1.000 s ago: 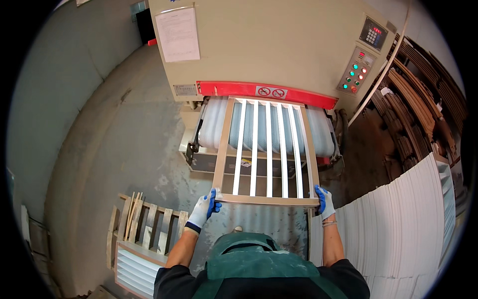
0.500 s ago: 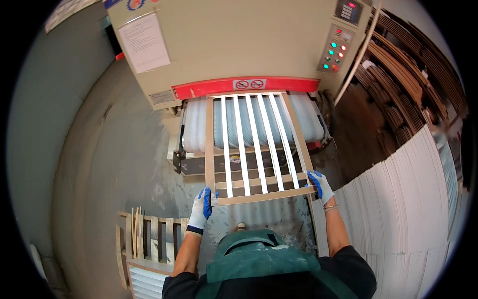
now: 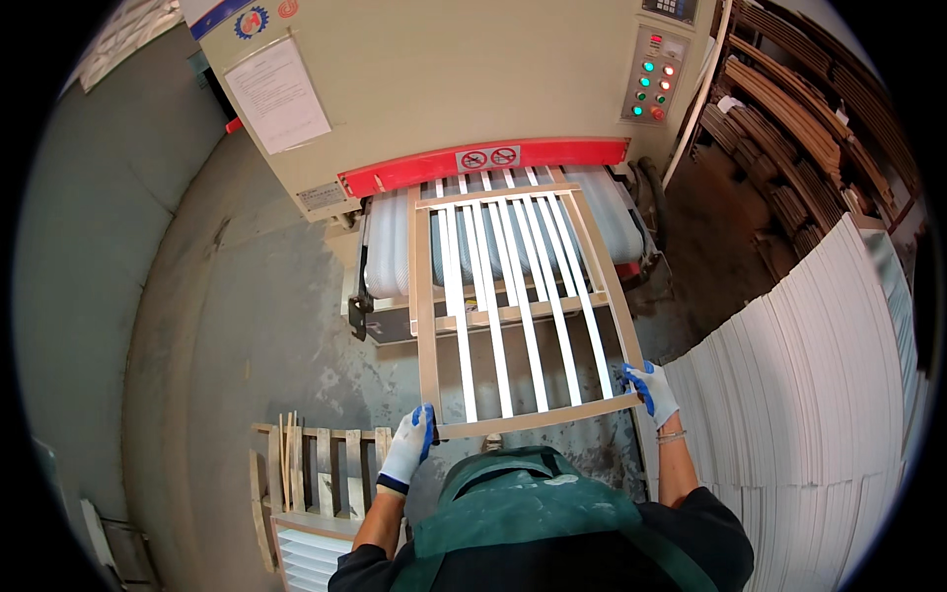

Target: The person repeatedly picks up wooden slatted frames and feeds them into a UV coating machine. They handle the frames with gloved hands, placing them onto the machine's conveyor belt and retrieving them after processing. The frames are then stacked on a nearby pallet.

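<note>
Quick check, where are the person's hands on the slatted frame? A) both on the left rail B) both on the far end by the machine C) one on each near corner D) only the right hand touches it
C: the left hand and right hand, both gloved, grip the near corners of the slatted frame, whose far end lies at the red-edged mouth of the machine.

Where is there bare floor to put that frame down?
The grey floor left of the machine lies bare, bordered below by the wooden pallet. The right side is crowded: white boards and stacked wooden strips. Both hands, left and right, hold the slatted frame.
</note>
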